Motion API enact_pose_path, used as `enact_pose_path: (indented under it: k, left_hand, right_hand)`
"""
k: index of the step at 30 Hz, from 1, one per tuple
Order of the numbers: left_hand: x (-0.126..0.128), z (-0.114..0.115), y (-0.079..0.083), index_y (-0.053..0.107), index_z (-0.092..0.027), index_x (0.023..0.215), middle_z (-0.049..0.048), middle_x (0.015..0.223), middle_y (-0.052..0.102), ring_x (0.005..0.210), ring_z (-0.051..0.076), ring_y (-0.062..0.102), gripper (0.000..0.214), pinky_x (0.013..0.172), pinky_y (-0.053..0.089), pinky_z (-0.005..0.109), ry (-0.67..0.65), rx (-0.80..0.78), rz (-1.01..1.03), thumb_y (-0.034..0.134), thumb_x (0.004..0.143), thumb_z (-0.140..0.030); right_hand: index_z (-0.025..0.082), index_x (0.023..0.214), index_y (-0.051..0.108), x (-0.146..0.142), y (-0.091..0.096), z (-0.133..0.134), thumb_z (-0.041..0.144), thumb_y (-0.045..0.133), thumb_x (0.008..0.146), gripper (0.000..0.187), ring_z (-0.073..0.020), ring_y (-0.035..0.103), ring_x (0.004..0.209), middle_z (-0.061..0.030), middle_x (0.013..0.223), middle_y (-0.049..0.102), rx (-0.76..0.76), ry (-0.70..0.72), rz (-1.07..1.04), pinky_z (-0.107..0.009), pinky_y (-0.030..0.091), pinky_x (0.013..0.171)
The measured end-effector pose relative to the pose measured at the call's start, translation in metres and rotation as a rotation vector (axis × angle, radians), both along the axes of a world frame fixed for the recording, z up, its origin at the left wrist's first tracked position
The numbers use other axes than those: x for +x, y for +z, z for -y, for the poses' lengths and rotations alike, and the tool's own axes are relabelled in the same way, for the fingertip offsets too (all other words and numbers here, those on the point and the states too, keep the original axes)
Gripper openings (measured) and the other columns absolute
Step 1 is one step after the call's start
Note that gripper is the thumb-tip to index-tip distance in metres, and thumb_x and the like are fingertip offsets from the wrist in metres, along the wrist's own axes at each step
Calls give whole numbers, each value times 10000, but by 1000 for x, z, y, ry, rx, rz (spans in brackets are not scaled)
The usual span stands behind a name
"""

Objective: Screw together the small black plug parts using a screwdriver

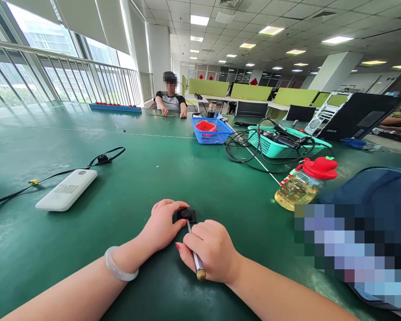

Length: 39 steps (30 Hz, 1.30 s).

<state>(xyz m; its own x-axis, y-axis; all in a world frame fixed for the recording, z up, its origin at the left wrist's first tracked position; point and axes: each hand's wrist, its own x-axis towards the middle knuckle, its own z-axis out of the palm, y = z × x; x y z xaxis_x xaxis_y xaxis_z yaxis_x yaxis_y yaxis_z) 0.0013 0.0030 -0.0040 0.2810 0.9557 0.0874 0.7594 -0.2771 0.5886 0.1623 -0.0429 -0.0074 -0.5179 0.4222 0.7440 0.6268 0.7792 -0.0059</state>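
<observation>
White device [67, 189]: flat on the green counter [127, 147], cable attached.
Left hand [162, 223]: grip clamped on the small black part [186, 215], which sits on the counter.
Right hand [210, 254]: grip closed round a thin screwdriver [198, 265], tip on the part.
Bottle [302, 185]: well apart, right.

Table [187, 169] clutter
A power bank [67, 189] is lying near the left edge; a red-capped bottle [304, 183] is sitting toward the right.
</observation>
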Motion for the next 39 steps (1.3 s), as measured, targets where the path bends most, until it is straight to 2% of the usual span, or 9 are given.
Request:
enact_pose_path:
  k: [14,27,39]
  left_hand:
    - [-1,0,-2,660,-283,1089,18,1110,686,1184,252,510,346,1104,309,474,-18,28,-5,590,755,-227]
    - [-1,0,-1,659,-275,1084,23,1100,690,1173,247,518,356,1109,297,477,-19,34,-4,603,743,-188]
    - [-2,1,-1,646,-291,1134,25,1120,685,1191,247,510,385,1107,291,474,-20,36,-30,604,760,-210]
  right_hand:
    - [185,541,505,-1,-1,0,234,486,884,347,-109,321,488,24,514,406,5,-4,-14,-284,223,499]
    - [186,590,539,0,-2,-1,373,447,938,406,-115,358,485,13,536,463,-23,8,-26,-284,245,509]
    - [185,585,524,4,1,-5,227,430,911,342,-116,355,497,19,533,444,-2,35,14,-276,259,519]
